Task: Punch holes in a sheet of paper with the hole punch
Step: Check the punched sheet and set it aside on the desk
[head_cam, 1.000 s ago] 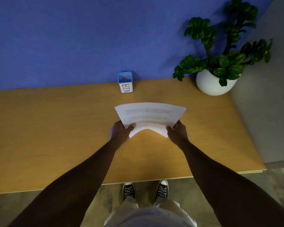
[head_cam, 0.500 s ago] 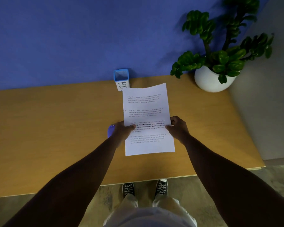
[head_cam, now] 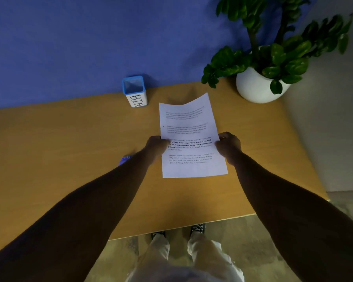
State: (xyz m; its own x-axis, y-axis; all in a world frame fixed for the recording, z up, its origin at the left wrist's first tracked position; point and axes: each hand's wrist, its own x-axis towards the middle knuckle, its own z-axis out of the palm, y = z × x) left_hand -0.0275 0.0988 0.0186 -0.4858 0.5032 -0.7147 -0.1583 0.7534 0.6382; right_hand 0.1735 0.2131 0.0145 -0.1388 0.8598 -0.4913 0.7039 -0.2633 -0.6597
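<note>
A white printed sheet of paper (head_cam: 192, 137) is held above the wooden desk (head_cam: 69, 151), lengthwise away from me, with a small hole mark near its left edge. My left hand (head_cam: 156, 146) pinches the sheet's left edge and my right hand (head_cam: 228, 146) pinches its right edge. The sheet's far end sags slightly. A purple-blue hole punch (head_cam: 125, 159) lies on the desk just left of my left forearm, mostly hidden by the arm.
A small blue-rimmed white box labelled BIN (head_cam: 135, 92) stands at the desk's back edge against the blue wall. A potted green plant in a white pot (head_cam: 257, 86) sits at the back right corner. The desk's front edge runs above my shoes.
The sheet, folded over a second ago, has been unfolded flat and shifted slightly right and away from the hole punch. Both hands keep their grip on its edges.
</note>
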